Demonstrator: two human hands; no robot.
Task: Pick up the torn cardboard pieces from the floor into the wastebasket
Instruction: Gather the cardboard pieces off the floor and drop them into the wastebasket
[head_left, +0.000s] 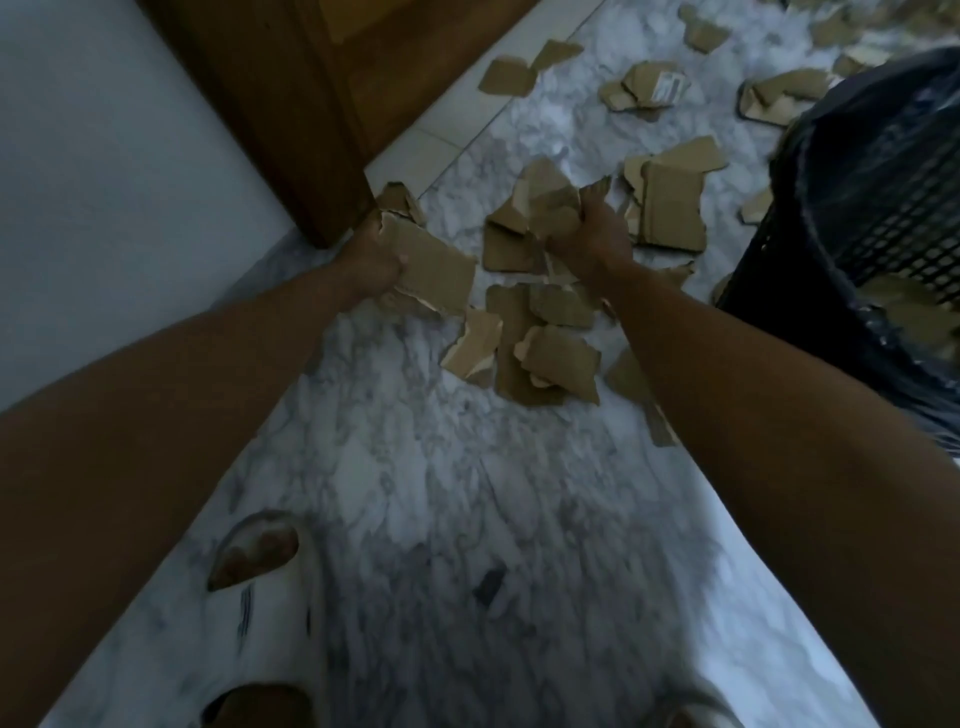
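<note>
arms: bare, no sleeves | foot (254, 551): white slipper, dark stripes

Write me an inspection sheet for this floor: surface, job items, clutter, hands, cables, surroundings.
Surface: marble floor, white with grey veins.
Job's things: torn cardboard pieces scattered over the floor; black mesh wastebasket with a liner at right, some cardboard already inside.
Clutter: small dark scrap on the floor.
Hands: left hand grips a large piece; right hand grips several pieces.
Cables: nothing seen.
Surroundings: wooden door and pale wall at left; slippered feet at bottom.
</note>
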